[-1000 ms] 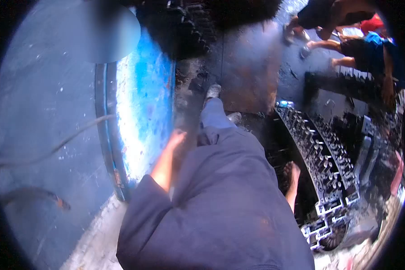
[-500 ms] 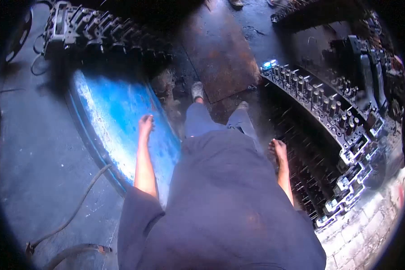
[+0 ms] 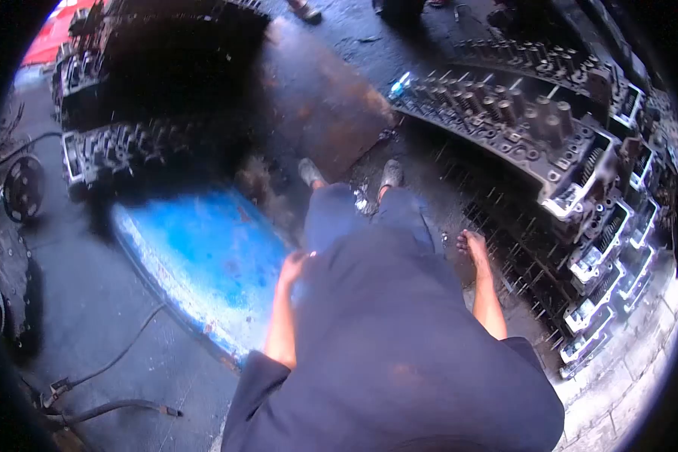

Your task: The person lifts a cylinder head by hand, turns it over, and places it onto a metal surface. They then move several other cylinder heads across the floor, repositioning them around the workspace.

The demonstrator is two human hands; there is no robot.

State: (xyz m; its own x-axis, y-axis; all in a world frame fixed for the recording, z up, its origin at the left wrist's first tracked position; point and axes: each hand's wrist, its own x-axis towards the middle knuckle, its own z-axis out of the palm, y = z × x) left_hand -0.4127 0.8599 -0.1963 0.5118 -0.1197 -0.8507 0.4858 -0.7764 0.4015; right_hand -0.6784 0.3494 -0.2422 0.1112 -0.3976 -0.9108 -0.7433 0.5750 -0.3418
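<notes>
My left hand point(image 3: 297, 265) hangs beside my left hip, over the edge of a blue worn metal panel point(image 3: 218, 241). Its fingers point inward and are blurred against my clothing. On the other side my right hand point(image 3: 472, 245) hangs with the fingers curled in, and I cannot tell whether anything is inside them. Close to the right of it stands a stack of engine cylinder heads point(image 3: 505, 120), with upright valve springs along the top one. My right hand appears apart from the stack.
More cylinder heads point(image 3: 128, 147) are piled at the left, beyond the blue panel. A rusty metal sheet point(image 3: 324, 98) lies on the floor ahead of my feet. Hoses point(image 3: 120, 407) lie at lower left. Pale blocks point(image 3: 618, 392) line the right edge. Another person's foot point(image 3: 306, 11) shows at the top.
My view has shifted forward, and my feet have changed places in a step. My left hand has swung in from over the blue panel to my hip. My right hand stays curled.
</notes>
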